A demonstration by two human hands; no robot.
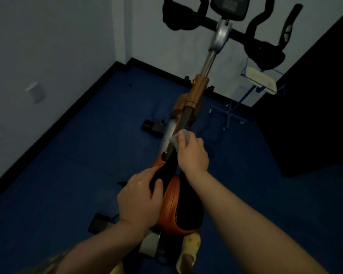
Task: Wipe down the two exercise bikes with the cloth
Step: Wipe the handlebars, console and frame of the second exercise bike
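Location: dim room corner, blue floor [71,175], pale walls [48,36] with a black skirting strip at their foot.
Bike: one exercise bike [198,89] stands lengthwise away from the camera, orange frame, grey metal post rising to the front.
Saddle: orange and black saddle [176,206] sits nearest the camera, nose pointing toward the front of the bike.
Handlebars: black handlebars [265,50] curve up on both sides at the top of the view, with a dark console [229,6] between them.
Cloth: grey cloth [176,140] lies bunched on the frame tube just ahead of the saddle nose, under the right hand's fingers.
Right hand: right hand [192,153] reaches over the saddle, fingers curled down over the cloth and pressing it to the tube.
Left hand: left hand [139,196] grips the left side of the saddle, thumb hooked over the black top near the nose, fingers wrapped down the side.
Pedals: a black pedal [151,126] shows left of the frame, another [98,223] low left of the saddle.
Stand: a blue wire stand [232,109] holding a whitish pad [261,78] sits by the far wall, right of the bike.
Wall fitting: a small pale box [35,92] is fixed to the left wall.
Footwear: a yellowish shoe [188,252] shows below the saddle.
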